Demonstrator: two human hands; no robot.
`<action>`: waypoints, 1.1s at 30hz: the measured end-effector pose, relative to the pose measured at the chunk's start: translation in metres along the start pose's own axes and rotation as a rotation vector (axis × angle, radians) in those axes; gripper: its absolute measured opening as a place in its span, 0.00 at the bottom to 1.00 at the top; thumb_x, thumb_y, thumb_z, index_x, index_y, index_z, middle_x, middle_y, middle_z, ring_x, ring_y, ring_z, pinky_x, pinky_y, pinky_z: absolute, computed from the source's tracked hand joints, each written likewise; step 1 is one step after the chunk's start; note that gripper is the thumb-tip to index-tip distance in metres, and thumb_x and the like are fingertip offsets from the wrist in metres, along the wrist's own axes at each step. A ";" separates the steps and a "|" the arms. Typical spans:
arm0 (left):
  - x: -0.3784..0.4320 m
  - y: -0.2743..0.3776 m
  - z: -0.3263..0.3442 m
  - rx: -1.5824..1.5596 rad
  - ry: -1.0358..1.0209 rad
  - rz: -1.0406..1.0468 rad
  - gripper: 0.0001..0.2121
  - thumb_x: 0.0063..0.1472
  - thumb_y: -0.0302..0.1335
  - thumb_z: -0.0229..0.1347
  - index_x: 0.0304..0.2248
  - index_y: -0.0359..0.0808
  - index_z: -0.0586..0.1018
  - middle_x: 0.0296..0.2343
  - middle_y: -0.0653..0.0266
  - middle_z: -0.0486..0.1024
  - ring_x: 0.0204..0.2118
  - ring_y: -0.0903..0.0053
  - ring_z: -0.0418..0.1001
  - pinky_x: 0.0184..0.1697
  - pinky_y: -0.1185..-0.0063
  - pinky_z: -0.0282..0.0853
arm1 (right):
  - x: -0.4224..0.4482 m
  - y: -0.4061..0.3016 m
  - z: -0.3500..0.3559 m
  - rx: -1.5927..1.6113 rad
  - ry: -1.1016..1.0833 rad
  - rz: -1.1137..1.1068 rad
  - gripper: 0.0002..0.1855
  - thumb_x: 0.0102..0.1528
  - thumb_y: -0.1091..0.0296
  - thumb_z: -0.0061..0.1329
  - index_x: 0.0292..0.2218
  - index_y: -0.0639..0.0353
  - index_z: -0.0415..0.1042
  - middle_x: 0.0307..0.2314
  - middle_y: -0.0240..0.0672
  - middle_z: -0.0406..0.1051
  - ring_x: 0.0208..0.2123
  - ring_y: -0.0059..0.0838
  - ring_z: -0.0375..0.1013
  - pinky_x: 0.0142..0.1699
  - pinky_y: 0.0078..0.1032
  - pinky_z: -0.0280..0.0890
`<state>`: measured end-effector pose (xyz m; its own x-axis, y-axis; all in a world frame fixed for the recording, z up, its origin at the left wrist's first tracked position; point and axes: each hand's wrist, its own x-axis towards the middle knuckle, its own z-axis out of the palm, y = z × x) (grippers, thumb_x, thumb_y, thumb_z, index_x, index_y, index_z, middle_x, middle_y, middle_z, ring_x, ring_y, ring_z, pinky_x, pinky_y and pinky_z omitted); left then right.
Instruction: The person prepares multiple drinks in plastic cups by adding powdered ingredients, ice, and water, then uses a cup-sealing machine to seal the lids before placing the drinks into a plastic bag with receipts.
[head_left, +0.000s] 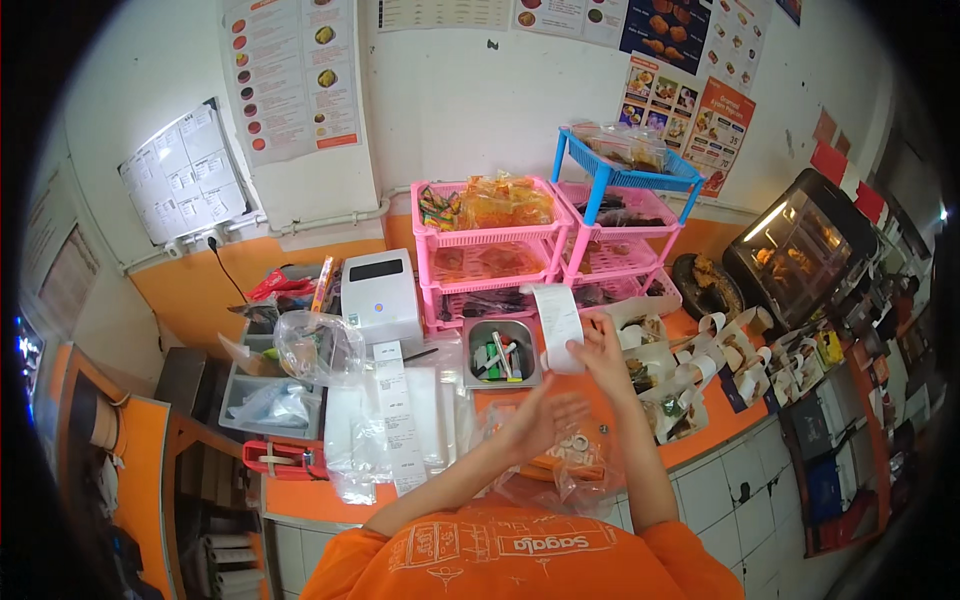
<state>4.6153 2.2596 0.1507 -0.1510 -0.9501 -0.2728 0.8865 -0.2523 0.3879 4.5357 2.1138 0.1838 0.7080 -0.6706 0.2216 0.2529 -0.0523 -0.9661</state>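
Note:
My right hand (600, 349) holds a curled white printed paper slip (559, 319) between thumb and fingers, over the orange counter. My left hand (551, 420) is open and slightly blurred, with nothing in it. It hovers over a clear plastic bag with orange packaging (570, 457) inside; I cannot tell whether they touch. Left of the slip sits a steel tray (474, 379) of marker pens (499, 352). A long strip of printed labels (395, 412) hangs from the white label printer (379, 300) across stacked clear plastic bags (352, 420).
Pink tiered racks (491, 236) with bagged sauces stand at the back, a blue shelf (637, 176) on top. Open food boxes (667, 405) line the right side near a lit display warmer (799, 251). A red tape dispenser (285, 459) and grey bins (259, 420) occupy the left.

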 end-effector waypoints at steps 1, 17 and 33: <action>0.003 0.000 0.006 -0.005 -0.011 -0.020 0.25 0.66 0.45 0.37 0.54 0.35 0.62 0.54 0.55 0.61 0.55 0.67 0.61 0.59 0.68 0.55 | -0.022 -0.023 0.010 -0.013 0.019 0.005 0.20 0.52 0.77 0.50 0.45 0.60 0.59 0.38 0.36 0.69 0.40 0.23 0.69 0.43 0.20 0.65; -0.011 0.078 0.012 0.011 -0.090 0.670 0.19 0.66 0.39 0.42 0.55 0.46 0.63 0.44 0.66 0.70 0.43 0.74 0.71 0.46 0.68 0.70 | -0.119 -0.053 0.043 -0.152 -0.164 0.015 0.29 0.48 0.89 0.44 0.52 0.61 0.66 0.51 0.34 0.58 0.53 0.22 0.60 0.53 0.19 0.57; -0.036 0.036 0.044 0.121 -0.143 0.541 0.24 0.67 0.42 0.34 0.54 0.33 0.62 0.51 0.55 0.65 0.54 0.69 0.64 0.56 0.70 0.59 | -0.089 -0.062 0.069 -0.829 0.050 -0.519 0.28 0.46 0.79 0.52 0.51 0.63 0.66 0.50 0.50 0.59 0.49 0.42 0.65 0.52 0.28 0.63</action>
<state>4.6339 2.2769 0.2131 0.2455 -0.9630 0.1113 0.7987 0.2660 0.5397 4.5028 2.2277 0.2333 0.6059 -0.4475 0.6578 -0.0327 -0.8401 -0.5414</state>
